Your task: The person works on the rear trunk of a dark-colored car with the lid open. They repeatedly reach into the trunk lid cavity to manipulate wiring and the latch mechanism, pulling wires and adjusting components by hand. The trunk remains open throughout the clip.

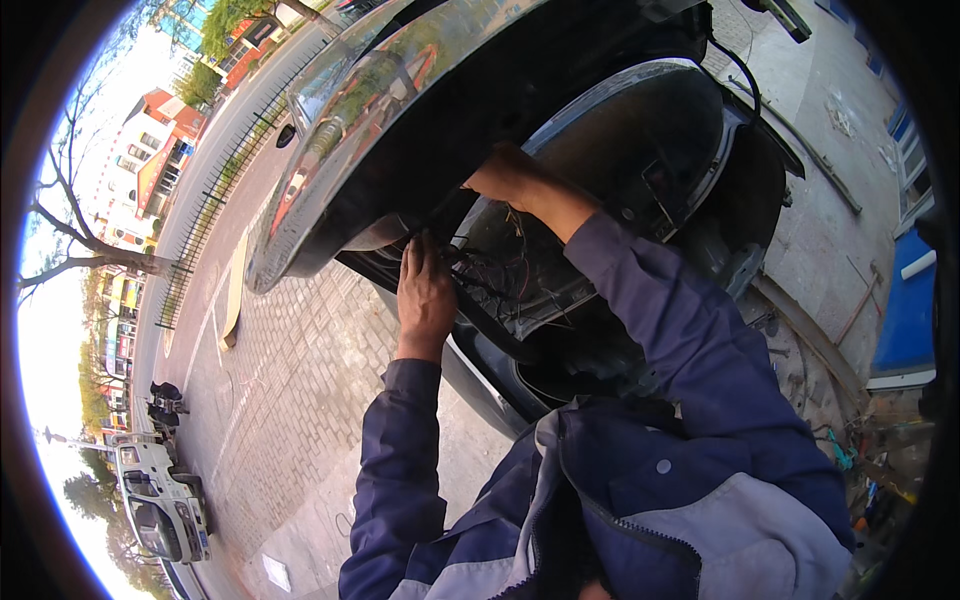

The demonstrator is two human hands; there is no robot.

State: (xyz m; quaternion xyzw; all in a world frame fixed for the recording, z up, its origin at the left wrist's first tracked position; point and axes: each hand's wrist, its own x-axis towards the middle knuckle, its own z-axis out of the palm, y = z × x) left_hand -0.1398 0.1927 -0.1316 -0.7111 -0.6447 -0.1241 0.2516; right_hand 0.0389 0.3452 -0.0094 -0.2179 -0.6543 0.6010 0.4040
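A dark glossy car panel (400, 150) stands raised across the upper middle, reflecting trees and sky. Under it lies the open dark body of the car (630, 150), with thin loose wires (515, 265) hanging out. My left hand (427, 295) is closed, its fingers pressed together at a dark part below the panel's lower edge; what they hold is hidden. My right hand (510, 178) reaches up beneath the raised panel, and its fingertips disappear in the shadow there. A black curved strip (495, 330) runs below the wires, right of my left hand.
Brick paving (310, 340) lies to the left, with a white truck (160, 500), a parked motorbike (166, 403) and a black railing (215, 195) farther off. On the right, a long metal bar (810, 335) and scattered scraps (885, 480) lie near a blue panel (910, 300).
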